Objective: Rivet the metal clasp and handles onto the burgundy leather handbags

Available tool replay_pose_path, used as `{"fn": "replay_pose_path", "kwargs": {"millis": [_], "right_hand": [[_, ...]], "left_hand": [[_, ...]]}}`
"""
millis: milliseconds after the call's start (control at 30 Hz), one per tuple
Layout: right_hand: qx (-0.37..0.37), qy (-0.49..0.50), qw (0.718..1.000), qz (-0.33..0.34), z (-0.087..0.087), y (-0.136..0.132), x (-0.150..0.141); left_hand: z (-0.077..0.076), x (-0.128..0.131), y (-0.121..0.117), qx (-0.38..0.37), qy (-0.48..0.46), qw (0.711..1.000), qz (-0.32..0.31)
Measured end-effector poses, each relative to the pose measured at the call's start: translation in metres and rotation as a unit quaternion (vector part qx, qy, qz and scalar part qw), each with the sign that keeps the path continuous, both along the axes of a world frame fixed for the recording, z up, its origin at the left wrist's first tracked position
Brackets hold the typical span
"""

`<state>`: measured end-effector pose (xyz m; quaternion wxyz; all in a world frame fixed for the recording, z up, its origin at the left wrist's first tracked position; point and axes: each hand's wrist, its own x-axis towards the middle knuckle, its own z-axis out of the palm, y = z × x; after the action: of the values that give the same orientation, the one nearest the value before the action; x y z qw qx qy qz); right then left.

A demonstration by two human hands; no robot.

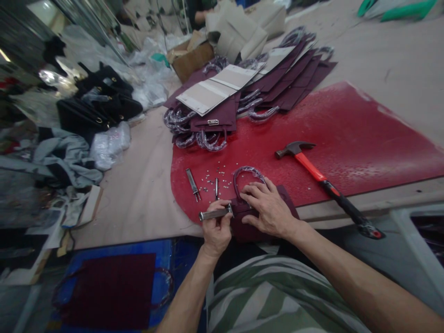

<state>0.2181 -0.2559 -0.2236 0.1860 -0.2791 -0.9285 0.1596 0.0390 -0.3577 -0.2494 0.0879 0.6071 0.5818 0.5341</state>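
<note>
My left hand [217, 231] is closed around a metal punch [213, 214], held nearly level with one end at the left edge of a maroon handbag piece [243, 222]. My right hand [270, 209] lies with its fingers spread on that piece, near its plastic-wrapped handle [248, 170]. On the red mat [329, 125] just beyond are a two-pronged metal tool [192, 184], a thin metal rod [217, 188] and several tiny pale bits. To the right, a hammer [319, 175] with a red and black grip reaches past the table's front edge.
Maroon bag pieces [291, 88] with wrapped handles are stacked at the back, under pale boards [218, 88]. A cardboard box [192, 60] stands behind. Black bags [100, 101] lie on the left. Below the table, another maroon piece [111, 291] rests on a blue surface.
</note>
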Motion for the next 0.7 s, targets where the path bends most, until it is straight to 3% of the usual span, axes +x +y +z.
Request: {"fn": "replay_pose_path", "kwargs": {"millis": [167,533,700], "right_hand": [[-0.006,-0.003,1.000,0.002,0.002,0.000,0.001],[0.010,-0.019,1.000,0.000,0.000,0.003,-0.001],[0.031,0.094,0.994,0.039,-0.009,0.008,0.015]], "left_hand": [[0.001,0.003,-0.002,-0.022,-0.011,1.000,0.019],[0.010,0.000,0.013,-0.042,0.011,0.999,-0.028],[0.010,0.012,0.013,-0.054,0.033,0.998,-0.008]]}}
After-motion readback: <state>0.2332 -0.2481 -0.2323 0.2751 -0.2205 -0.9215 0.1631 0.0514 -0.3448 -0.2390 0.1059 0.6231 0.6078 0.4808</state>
